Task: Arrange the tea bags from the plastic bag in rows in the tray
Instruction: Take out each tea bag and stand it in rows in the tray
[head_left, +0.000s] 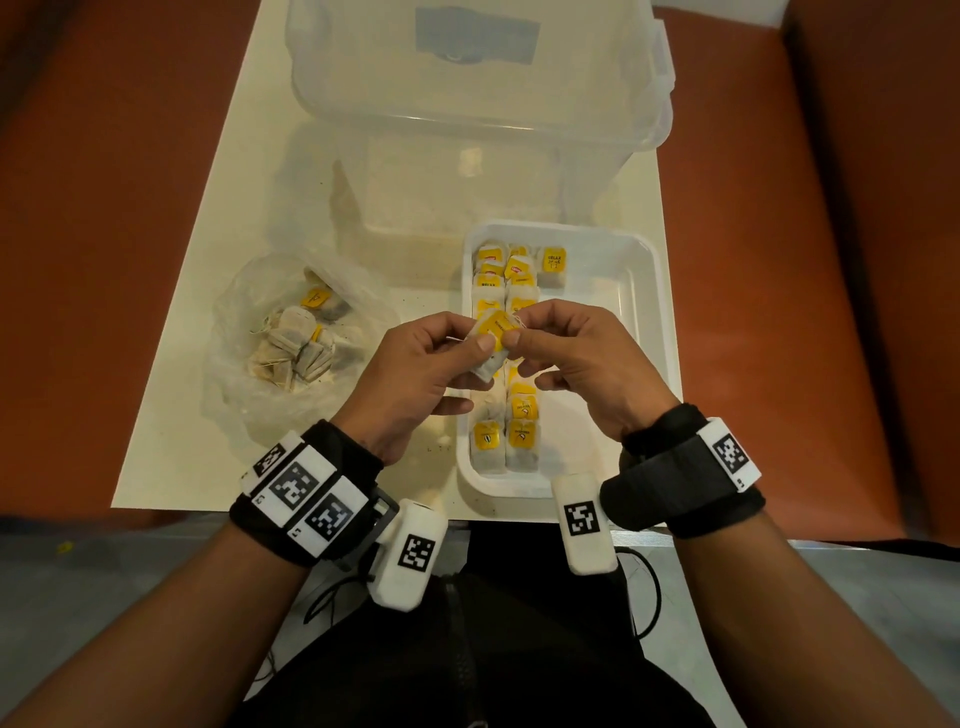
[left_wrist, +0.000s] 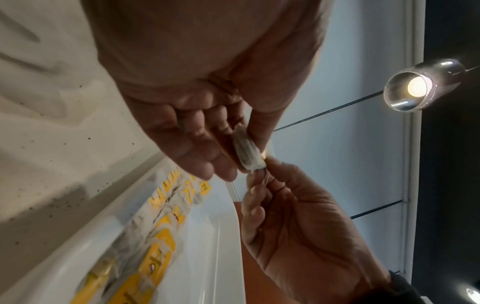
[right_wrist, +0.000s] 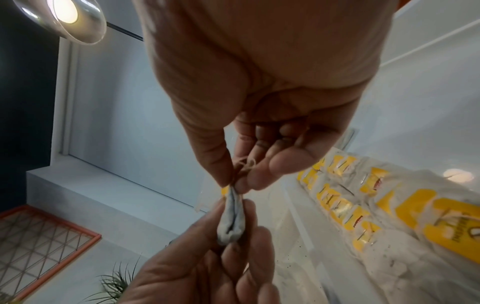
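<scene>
- My left hand (head_left: 415, 364) and right hand (head_left: 576, 353) pinch one yellow-tagged paper tea bag (head_left: 491, 338).
- White plastic tray (head_left: 639, 312): two rows filled, third begun.
- Clear plastic bag (head_left: 291, 332) holds more.

I am seeing a tea bag (head_left: 491, 338) showing a yellow tag over off-white paper, with a greyish fill showing through in the wrist views. The tray (head_left: 644, 291) is showing plain white; the tea bags in the tray (head_left: 511, 426) are showing yellow tags, some with a red mark. The plastic bag (head_left: 291, 332) is showing clear, its contents tan and grey with yellow tags. The table (head_left: 171, 415) is showing cream. The wristbands (head_left: 691, 467) are showing black, carrying white blocks with black square-code patterns. The floor (head_left: 104, 208) is showing rust-orange.
</scene>
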